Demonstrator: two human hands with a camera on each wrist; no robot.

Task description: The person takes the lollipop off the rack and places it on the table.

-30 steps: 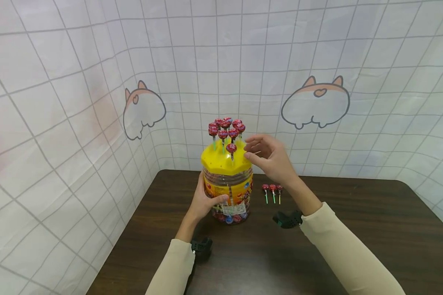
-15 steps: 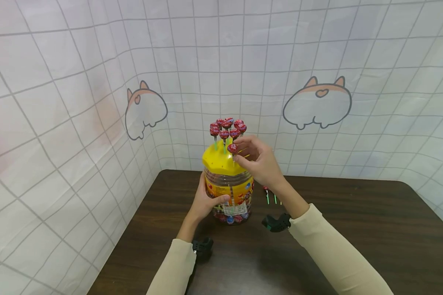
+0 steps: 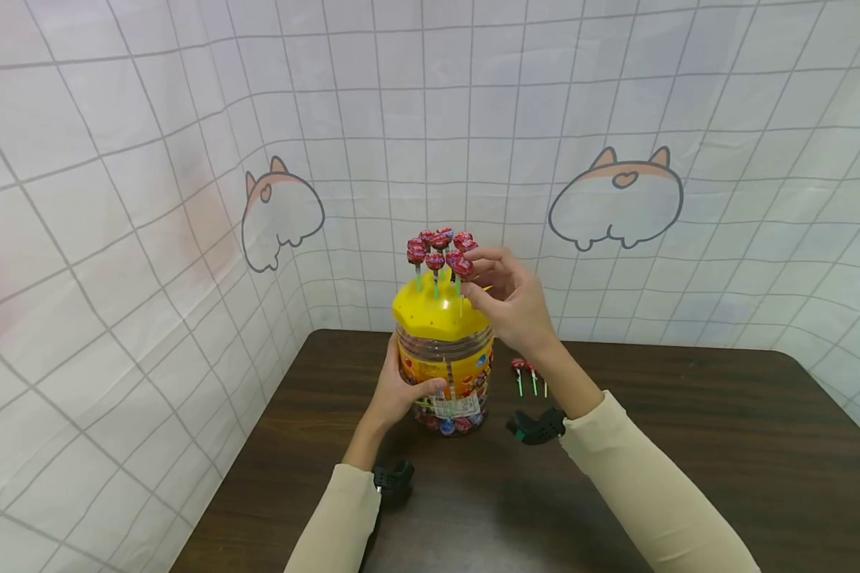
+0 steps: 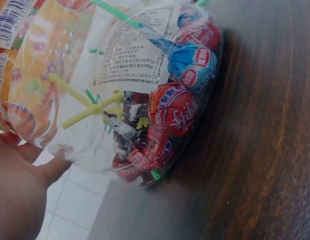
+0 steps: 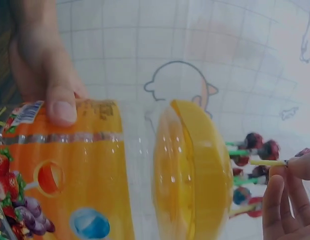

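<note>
A clear plastic candy jar with an orange-yellow label and a yellow lid stands on the table. My left hand grips its left side, thumb across the label. Wrapped lollipops lie in the jar's bottom in the left wrist view. Several red-wrapped lollipops stand upright in the lid, sticks down. My right hand pinches a single lollipop near its head, over the lid's right side. In the right wrist view its yellow stick points at the lid with its tip apart from it.
More lollipops lie in a row on the dark wooden table, right of the jar and partly behind my right forearm. A white grid-patterned cloth with cartoon drawings hangs behind and to the left. Each wrist wears a black camera strap.
My right hand has reached in from the right, taken hold of the front lollipop standing in the lid, and drawn it up and slightly right. My left hand stays on the jar.
</note>
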